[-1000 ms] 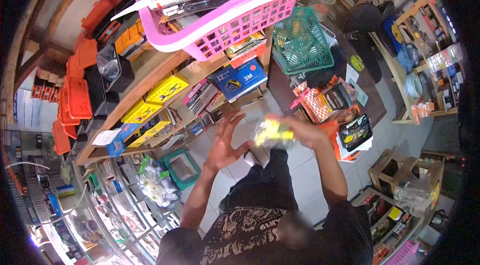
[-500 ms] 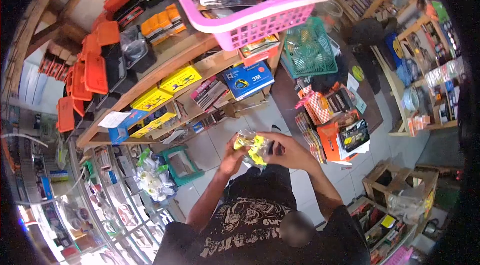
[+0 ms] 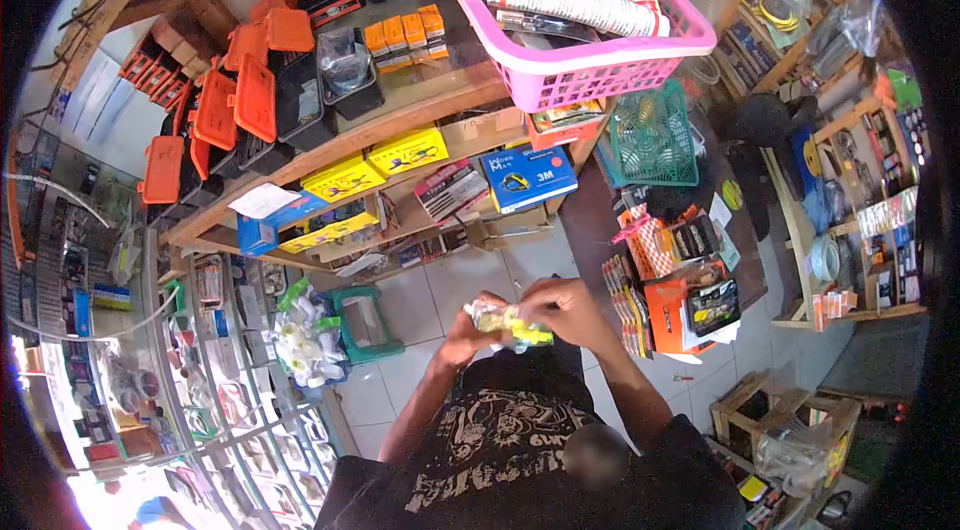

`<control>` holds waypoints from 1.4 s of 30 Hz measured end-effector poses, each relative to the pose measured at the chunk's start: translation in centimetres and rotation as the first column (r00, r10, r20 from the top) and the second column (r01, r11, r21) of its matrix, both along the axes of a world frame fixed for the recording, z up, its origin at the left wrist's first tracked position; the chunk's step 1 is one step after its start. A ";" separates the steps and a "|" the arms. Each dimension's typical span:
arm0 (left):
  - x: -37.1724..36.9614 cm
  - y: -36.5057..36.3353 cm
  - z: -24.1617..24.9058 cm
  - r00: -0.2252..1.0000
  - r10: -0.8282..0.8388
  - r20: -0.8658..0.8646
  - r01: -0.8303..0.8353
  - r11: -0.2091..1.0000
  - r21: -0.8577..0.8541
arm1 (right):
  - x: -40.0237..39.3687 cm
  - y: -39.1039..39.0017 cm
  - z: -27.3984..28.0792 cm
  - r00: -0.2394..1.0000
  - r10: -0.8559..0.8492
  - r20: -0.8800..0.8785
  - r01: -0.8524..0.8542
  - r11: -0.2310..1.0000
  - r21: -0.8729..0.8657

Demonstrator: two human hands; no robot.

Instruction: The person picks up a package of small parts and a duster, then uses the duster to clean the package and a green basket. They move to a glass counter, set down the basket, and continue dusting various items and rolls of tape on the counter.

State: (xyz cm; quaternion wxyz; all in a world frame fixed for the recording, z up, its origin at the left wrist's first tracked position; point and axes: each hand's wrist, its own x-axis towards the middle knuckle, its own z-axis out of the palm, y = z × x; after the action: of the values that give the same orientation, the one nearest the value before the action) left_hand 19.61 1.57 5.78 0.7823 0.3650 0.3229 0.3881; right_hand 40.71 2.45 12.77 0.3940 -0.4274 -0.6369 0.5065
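Observation:
In front of my chest is a small clear plastic packet [image 3: 515, 326] with bright yellow pieces inside. What the pieces are is too small and blurred to tell. My left hand [image 3: 465, 338] grips the packet's left side, fingers wrapped round it. At its upper right, my right hand [image 3: 566, 311] is bunched in a pinch on the plastic, slightly smeared by motion. The fingertips of the right hand are partly hidden.
A pink basket [image 3: 600, 78] of silicone sealant tubes stands on the wooden shelf [image 3: 330, 162] ahead. Orange-lidded boxes [image 3: 255, 97] line its left. A dark table [image 3: 590, 230] with a green basket [image 3: 655, 145] is at right; a green stool [image 3: 366, 322] stands lower left.
My right hand has gone from spread round the packet's right side to pinched at its upper right. The packet has tilted flatter. The view has shifted, so the shelves sit lower and further right.

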 end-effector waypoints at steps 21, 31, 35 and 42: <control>-0.8 0.0 -5.4 0.939 0.246 0.242 -0.162 0.934 -0.319 | 13.5 8.1 -24.2 0.087 -0.995 0.041 0.940 0.069 -0.334; -2.6 0.2 -3.0 0.926 0.280 0.255 -0.220 0.946 -0.238 | 16.2 12.5 -21.5 -0.193 -0.953 -0.234 0.286 0.173 -0.942; -3.3 -0.5 -3.5 0.923 0.322 0.211 -0.267 0.930 -0.252 | 15.4 12.2 -19.6 -0.192 -0.906 -0.378 0.349 0.297 -0.889; -3.9 -1.2 -4.1 0.906 0.387 0.173 -0.321 0.892 -0.317 | 12.9 11.6 -15.6 -0.239 -0.807 -0.540 0.363 0.441 -0.821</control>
State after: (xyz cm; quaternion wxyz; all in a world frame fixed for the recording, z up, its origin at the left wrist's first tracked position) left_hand 15.73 0.37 1.66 0.7737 0.1370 0.3426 0.5150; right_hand 53.62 14.07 -2.83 0.7951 -0.3302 0.1694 0.4797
